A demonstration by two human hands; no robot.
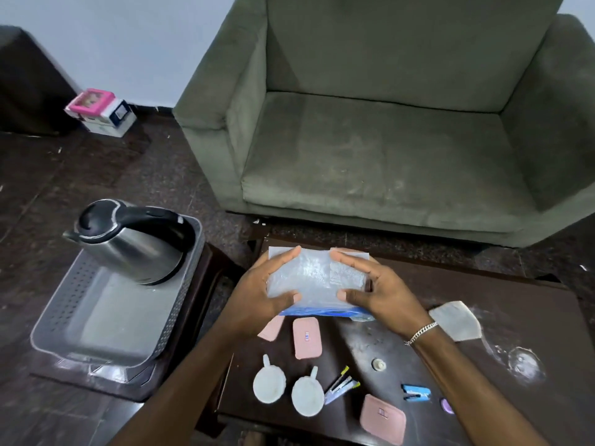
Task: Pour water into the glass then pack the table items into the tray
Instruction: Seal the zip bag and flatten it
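Both hands grip a clear plastic packet with a blue bottom edge (314, 278), held just above the dark table (515, 300). My left hand (264, 291) clasps its left side and my right hand (376, 291) its right side. A grey perforated tray (80, 320) stands on a lower side table to the left, with a steel electric kettle (128, 243) in its far end. On the table lie pink coasters (306, 338) (382, 418), two white round coasters (269, 383) (307, 394), sachets (341, 384), a blue stapler (416, 393) and an empty glass (524, 365).
A green armchair (386, 140) stands right behind the table. A white cloth piece (455, 320) lies by my right wrist, and a small white cap (379, 364) sits mid-table. A pink and white box (101, 112) rests on the floor at far left.
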